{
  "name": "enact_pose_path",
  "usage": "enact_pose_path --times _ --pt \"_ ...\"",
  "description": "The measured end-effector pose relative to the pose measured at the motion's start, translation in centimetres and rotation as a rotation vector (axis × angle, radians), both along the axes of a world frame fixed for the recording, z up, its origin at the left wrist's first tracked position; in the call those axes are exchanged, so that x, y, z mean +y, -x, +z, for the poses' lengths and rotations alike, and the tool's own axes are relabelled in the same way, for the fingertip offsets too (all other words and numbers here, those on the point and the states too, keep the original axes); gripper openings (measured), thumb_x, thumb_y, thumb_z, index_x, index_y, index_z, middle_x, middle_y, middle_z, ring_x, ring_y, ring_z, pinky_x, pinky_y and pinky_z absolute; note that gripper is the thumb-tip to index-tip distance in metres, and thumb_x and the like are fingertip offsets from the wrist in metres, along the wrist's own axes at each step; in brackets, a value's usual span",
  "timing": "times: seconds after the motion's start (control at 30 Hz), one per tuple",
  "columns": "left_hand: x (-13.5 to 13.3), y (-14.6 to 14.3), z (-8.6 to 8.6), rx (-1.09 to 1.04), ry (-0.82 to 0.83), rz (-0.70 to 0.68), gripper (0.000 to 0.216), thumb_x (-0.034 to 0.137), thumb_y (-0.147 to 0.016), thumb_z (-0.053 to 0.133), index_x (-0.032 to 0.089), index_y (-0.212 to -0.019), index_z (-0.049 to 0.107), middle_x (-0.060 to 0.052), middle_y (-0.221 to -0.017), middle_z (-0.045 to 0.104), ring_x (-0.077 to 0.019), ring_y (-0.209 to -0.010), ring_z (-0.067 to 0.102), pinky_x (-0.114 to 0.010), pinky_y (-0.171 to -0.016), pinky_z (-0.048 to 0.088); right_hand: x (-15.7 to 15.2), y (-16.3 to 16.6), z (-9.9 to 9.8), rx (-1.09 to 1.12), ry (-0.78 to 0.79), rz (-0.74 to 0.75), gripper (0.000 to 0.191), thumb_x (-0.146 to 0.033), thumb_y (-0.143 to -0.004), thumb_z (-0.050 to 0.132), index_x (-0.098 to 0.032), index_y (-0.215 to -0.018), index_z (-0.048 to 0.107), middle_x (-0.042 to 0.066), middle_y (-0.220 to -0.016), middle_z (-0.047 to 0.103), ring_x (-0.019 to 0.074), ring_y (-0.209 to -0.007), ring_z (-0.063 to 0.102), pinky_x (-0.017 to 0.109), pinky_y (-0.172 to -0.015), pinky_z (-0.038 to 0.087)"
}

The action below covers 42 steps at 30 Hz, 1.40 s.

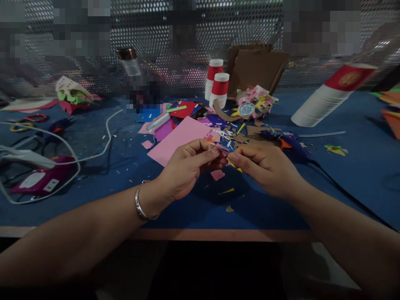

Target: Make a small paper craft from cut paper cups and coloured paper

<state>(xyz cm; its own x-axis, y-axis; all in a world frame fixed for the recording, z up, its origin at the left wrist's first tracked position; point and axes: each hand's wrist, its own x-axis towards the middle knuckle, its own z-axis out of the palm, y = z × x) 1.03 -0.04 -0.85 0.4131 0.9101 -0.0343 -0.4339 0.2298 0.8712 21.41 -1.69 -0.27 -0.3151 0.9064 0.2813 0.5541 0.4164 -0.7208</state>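
My left hand (190,164), with a silver bangle at its wrist, pinches one end of a thin, dark, narrow strip (222,150). My right hand (265,168) pinches the other end, so the strip spans the small gap between my fingertips. Its material is too small to make out. Beneath and behind my left hand lies a pink paper sheet (178,139). A small pink paper piece (218,175) rests on the table below the strip. Just beyond my right hand is a dark blue glue gun (292,146) with a glue stick in its back.
Paper scraps (225,135) litter the blue table (103,204). Stacked paper cups (219,89) and a leaning cup stack (331,98) stand behind, near a cardboard piece (254,71) and a paper-covered craft (254,104). Scissors (28,121), a purple power strip (43,177) and white cable (108,137) lie left.
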Motion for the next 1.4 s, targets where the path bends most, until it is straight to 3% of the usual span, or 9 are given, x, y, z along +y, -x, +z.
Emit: enact_pose_path --times 0.57,1.0,1.2,1.4 --pt "0.6 -1.5 -0.9 0.047 0.1 -0.053 0.014 0.018 -0.09 0.074 0.013 -0.078 0.067 -0.003 -0.074 0.074 -0.0108 -0.071 0.069 -0.026 -0.076 0.053 -0.1 -1.2 -0.9 -0.066 0.014 -0.025 0.063 -0.072 -0.1 0.048 -0.021 -0.062 0.049 -0.003 -0.056 0.046 0.0114 -0.053 0.043 0.028 -0.052 0.03" --pt "0.7 -1.4 -0.6 0.096 0.097 -0.05 0.012 0.013 -0.089 0.072 0.011 -0.079 0.066 -0.003 -0.072 0.073 -0.0105 -0.067 0.069 -0.024 -0.071 0.054 -0.1 -1.2 -1.0 -0.132 0.01 -0.071 0.069 -0.08 -0.098 0.038 -0.022 -0.062 0.045 -0.002 -0.057 0.045 0.0119 -0.055 0.042 0.03 -0.055 0.03" --pt "0.5 -1.5 -0.5 0.123 0.106 -0.073 0.016 0.011 -0.091 0.068 0.013 -0.077 0.06 -0.002 -0.071 0.072 -0.0096 -0.065 0.068 -0.024 -0.069 0.053 -0.2 -1.1 -1.3 -0.133 0.012 -0.067 0.064 -0.073 -0.101 0.04 -0.022 -0.063 0.045 -0.002 -0.059 0.046 0.0128 -0.057 0.045 0.03 -0.057 0.031" --pt "0.1 -1.9 -0.5 0.169 0.13 -0.088 0.016 0.014 -0.088 0.074 0.012 -0.078 0.062 -0.001 -0.072 0.072 -0.0081 -0.064 0.068 -0.022 -0.069 0.051 -0.2 -0.9 -1.3 -0.1 0.037 -0.073 0.067 -0.078 -0.099 0.04 -0.022 -0.063 0.046 -0.002 -0.057 0.044 0.0122 -0.054 0.043 0.03 -0.054 0.029"
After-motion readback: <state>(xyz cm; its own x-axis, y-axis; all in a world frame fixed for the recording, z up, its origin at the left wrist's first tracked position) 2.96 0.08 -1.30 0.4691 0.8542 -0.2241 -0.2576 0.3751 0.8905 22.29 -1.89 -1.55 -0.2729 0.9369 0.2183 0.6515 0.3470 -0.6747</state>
